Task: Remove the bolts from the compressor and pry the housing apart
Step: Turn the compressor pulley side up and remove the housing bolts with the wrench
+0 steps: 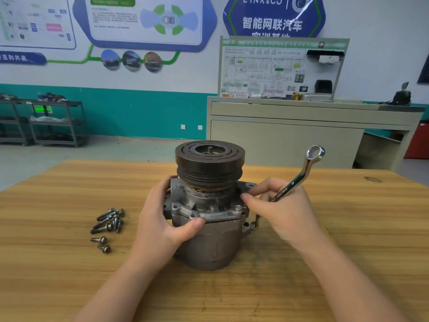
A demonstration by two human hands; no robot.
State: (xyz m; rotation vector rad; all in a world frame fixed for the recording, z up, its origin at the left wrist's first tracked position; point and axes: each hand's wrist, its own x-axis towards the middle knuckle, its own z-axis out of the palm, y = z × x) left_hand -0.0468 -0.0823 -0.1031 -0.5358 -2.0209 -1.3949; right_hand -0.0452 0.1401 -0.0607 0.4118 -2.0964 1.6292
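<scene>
- The table, pale wood, carries everything; the compressor stands upright near its middle, long axis vertical, between the two hands.
- The compressor looks worn: a dull grey cast body, a dark grooved pulley on top with a short shaft stub in its centre, and rust-brown grime where the pulley meets the housing.
- The flange that marks the housing seam runs level round the body, and its near bolt holes look empty.
- The left hand grips the compressor's left side, fingers wrapped behind, thumb pressed on the near edge of the flange.
- The right hand holds a ring spanner with fingers curled round its shank. The spanner slants from a far ring end, up and to the right, down to a near end that sits beside the flange on the compressor's right; whether it bites into the seam I cannot tell.
- By my judgement prying comes next, and the right hand is the nearer to that seam.
- Loose bolts lie in a heap on the table, left of the compressor and apart from it.
</scene>
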